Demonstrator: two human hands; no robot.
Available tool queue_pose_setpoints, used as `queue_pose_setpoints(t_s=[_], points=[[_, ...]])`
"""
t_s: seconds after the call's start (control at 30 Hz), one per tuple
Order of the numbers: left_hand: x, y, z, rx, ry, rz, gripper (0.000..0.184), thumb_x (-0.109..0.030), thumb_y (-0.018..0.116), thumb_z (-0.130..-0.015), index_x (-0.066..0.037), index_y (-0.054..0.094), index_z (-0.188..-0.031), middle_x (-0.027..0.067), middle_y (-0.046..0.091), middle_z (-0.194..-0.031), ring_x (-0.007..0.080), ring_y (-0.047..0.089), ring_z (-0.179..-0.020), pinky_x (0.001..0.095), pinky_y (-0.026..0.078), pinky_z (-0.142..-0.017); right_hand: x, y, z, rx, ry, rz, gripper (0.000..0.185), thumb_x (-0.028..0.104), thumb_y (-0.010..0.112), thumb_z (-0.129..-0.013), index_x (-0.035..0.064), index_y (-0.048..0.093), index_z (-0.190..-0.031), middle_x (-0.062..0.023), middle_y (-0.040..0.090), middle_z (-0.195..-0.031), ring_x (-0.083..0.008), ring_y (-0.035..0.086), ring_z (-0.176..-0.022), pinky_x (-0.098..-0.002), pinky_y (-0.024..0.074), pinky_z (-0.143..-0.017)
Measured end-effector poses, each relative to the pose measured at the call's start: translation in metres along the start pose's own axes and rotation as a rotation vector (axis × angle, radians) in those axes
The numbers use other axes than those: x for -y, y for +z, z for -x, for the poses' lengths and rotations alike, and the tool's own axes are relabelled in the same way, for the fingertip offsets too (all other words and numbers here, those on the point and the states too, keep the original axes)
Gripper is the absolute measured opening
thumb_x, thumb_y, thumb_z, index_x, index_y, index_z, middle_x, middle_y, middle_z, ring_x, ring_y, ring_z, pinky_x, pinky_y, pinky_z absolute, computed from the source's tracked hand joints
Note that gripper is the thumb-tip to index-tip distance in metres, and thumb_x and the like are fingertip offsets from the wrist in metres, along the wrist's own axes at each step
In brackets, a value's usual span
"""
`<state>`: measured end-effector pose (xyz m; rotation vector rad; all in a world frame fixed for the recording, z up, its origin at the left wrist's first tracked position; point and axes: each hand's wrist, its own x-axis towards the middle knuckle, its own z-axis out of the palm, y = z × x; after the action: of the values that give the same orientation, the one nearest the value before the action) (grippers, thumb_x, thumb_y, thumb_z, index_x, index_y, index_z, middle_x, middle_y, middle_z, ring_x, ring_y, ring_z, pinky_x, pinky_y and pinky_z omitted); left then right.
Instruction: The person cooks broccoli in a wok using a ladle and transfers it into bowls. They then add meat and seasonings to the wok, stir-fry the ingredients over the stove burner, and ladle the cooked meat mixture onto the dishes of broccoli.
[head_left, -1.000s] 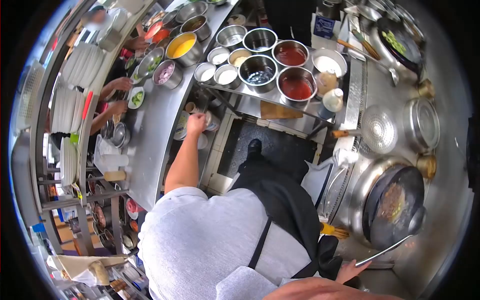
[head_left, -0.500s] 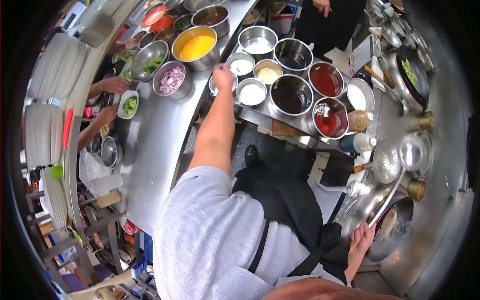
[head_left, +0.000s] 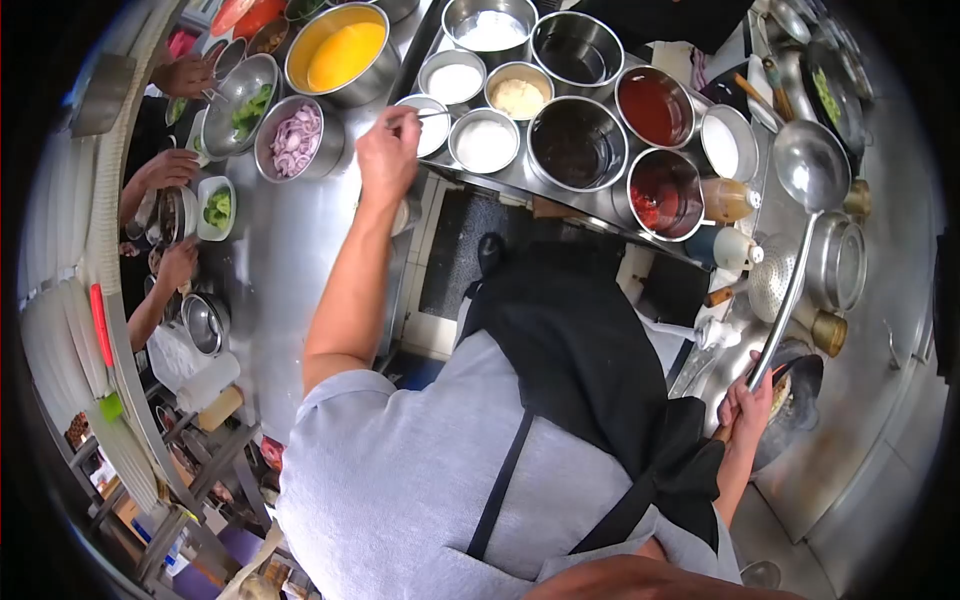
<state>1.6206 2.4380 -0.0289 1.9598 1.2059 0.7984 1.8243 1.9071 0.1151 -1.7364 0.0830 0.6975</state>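
My left hand (head_left: 388, 155) is closed in a pinch on the handle of a small spoon (head_left: 432, 114), which reaches over a round container of white powder (head_left: 428, 130). A tub of sliced onions (head_left: 297, 140) stands to its left. On the right, my right hand (head_left: 745, 405) is wrapped round the long handle of a ladle (head_left: 812, 170). The ladle's bowl is raised near the pot of red sauce (head_left: 665, 195) and two squeeze bottles (head_left: 730, 200). Below the ladle, a dark wok (head_left: 795, 410) with food in it is partly hidden by my right hand.
Pots of dark liquid (head_left: 578, 143), red sauce (head_left: 655, 107) and yellow liquid (head_left: 345, 52) stand at the top. Across the steel counter (head_left: 285, 270) at left are another person's hands (head_left: 170, 168) and a dish of green vegetables (head_left: 216, 208). Stacked plates (head_left: 60, 350) line the far left.
My left hand has moved from near the counter edge over to the powder containers, where a spoon now shows in it. The ladle has risen from the wok and swung up beside the sauces.
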Motion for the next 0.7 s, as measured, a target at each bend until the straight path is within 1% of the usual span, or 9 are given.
queue_pose_setpoints(t_s=[0.03,0.1,0.13,0.27,0.47,0.53,0.57,0.63,0.7], points=[[0.003,0.012,0.005,0.012,-0.007,0.024,0.023,-0.023,0.061,-0.093,-0.002,0.069,-0.099,0.013,0.073,-0.08,0.0206,0.072,-0.075,0.0329,0.054,-0.072,0.002,0.002,-0.004,0.0,0.005,0.004,0.052,0.001,0.052,-0.087,0.0028,0.038,-0.137,-0.0004,0.038,-0.06,-0.0083,0.036,-0.037,-0.0216,0.0307,-0.034],[-0.002,0.03,0.014,0.046,0.044,-0.111,0.016,-0.019,0.062,-0.089,-0.005,0.07,-0.094,0.0176,0.07,-0.079,0.0327,0.071,-0.076,0.0381,0.055,-0.069,0.008,0.008,-0.015,0.052,0.015,0.043,0.052,0.002,0.052,-0.087,0.0029,0.038,-0.137,-0.0005,0.038,-0.061,-0.0077,0.035,-0.038,-0.0213,0.0308,-0.034],[0.001,0.041,0.016,0.036,0.093,-0.123,0.015,-0.019,0.063,-0.088,-0.006,0.07,-0.092,0.0184,0.069,-0.078,0.0358,0.069,-0.074,0.0406,0.055,-0.068,0.011,0.012,-0.019,0.068,0.01,0.064,0.053,0.003,0.053,-0.087,0.0027,0.038,-0.138,-0.0006,0.039,-0.061,-0.0076,0.035,-0.038,-0.0209,0.0307,-0.034],[0.013,0.074,0.016,0.05,0.131,-0.114,0.014,-0.018,0.063,-0.087,-0.007,0.069,-0.093,0.0177,0.069,-0.076,0.0366,0.068,-0.073,0.0427,0.054,-0.069,0.015,0.013,-0.037,0.133,0.012,0.079,0.055,0.003,0.054,-0.086,0.0008,0.037,-0.138,-0.0006,0.039,-0.061,-0.0077,0.035,-0.038,-0.0202,0.0309,-0.034],[0.016,0.084,0.014,0.085,0.096,-0.12,0.015,-0.018,0.062,-0.088,-0.007,0.069,-0.094,0.0183,0.069,-0.076,0.0368,0.068,-0.073,0.0435,0.054,-0.069,0.021,0.022,-0.045,0.184,0.016,0.118,0.056,0.003,0.053,-0.086,-0.0002,0.036,-0.14,-0.0009,0.042,-0.062,-0.0072,0.036,-0.038,-0.02,0.0315,-0.034],[0.017,0.085,0.014,0.099,-0.021,-0.018,0.017,-0.019,0.062,-0.089,-0.005,0.069,-0.095,0.0172,0.069,-0.075,0.0342,0.069,-0.073,0.0407,0.054,-0.069,0.022,0.027,-0.045,0.179,0.019,0.129,0.056,0.003,0.052,-0.086,-0.0001,0.036,-0.14,-0.001,0.043,-0.062,-0.0071,0.036,-0.038,-0.02,0.0315,-0.034],[0.017,0.084,0.014,0.1,-0.021,-0.02,0.017,-0.019,0.062,-0.089,-0.005,0.069,-0.095,0.0172,0.069,-0.075,0.0342,0.069,-0.073,0.0407,0.054,-0.069,0.022,0.028,-0.046,0.173,0.025,0.14,0.056,0.003,0.052,-0.086,-0.0001,0.036,-0.14,-0.0011,0.043,-0.062,-0.0069,0.036,-0.038,-0.02,0.0315,-0.034],[0.015,0.08,0.013,0.135,-0.125,0.054,0.02,-0.019,0.061,-0.091,-0.002,0.069,-0.096,0.0146,0.071,-0.075,0.0284,0.071,-0.072,0.0367,0.054,-0.069,0.021,0.03,-0.048,0.191,0.029,0.131,0.056,0.003,0.052,-0.086,0.0002,0.036,-0.14,-0.001,0.043,-0.062,-0.0068,0.036,-0.038,-0.0199,0.0314,-0.034],[0.021,0.079,0.013,0.141,-0.156,0.095,0.022,-0.02,0.06,-0.092,0.0,0.068,-0.096,0.013,0.072,-0.075,0.0256,0.072,-0.072,0.0352,0.054,-0.069,0.021,0.032,-0.05,0.209,0.033,0.122,0.056,0.003,0.052,-0.087,0.0004,0.036,-0.14,-0.001,0.043,-0.062,-0.0067,0.036,-0.038,-0.0199,0.0314,-0.034]])
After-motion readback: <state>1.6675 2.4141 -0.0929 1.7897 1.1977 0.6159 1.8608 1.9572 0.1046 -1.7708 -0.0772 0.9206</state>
